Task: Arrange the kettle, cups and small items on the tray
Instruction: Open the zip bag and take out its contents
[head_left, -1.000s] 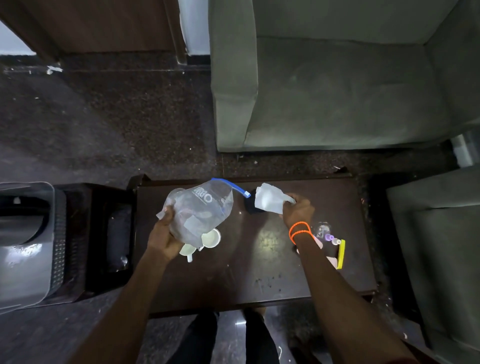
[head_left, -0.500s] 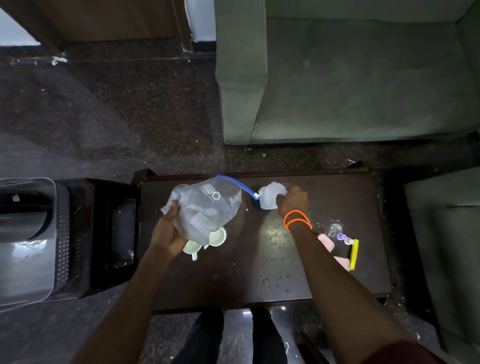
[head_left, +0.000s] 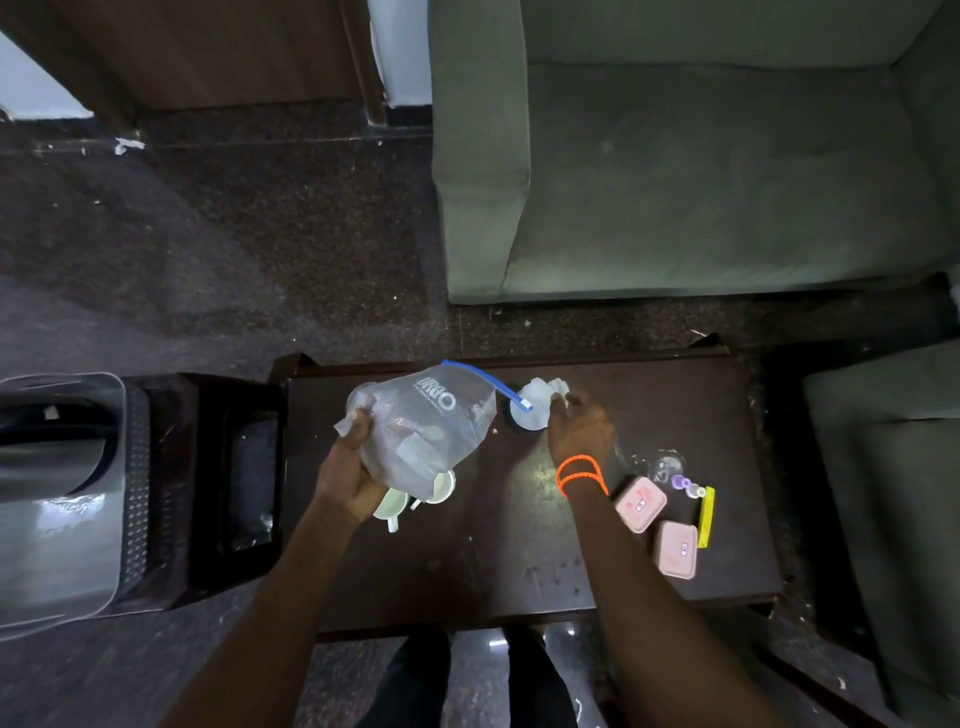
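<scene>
Left hand (head_left: 349, 470) grips a clear zip bag (head_left: 423, 428) raised over two white cups (head_left: 415, 496); right hand (head_left: 577, 428) pinches crumpled white paper (head_left: 540, 397) on a dark round object at the worktop (head_left: 493, 561) far edge. Pink boxes (head_left: 655, 525) and small bottles (head_left: 684, 483) lie just right of the right wrist, so that hand is nearer; no tray or kettle clearly visible.

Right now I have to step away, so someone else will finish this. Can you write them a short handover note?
Left hand: grip shut on the clear zip bag, held above the two white cups.
Right hand: at the white crumpled paper on a dark round item; hold unclear.
Two pink boxes, yellow item and small bottles lie at the right of the table.
Done: nothing visibly arranged. No tray or kettle identifiable.
Left: everything.
</scene>
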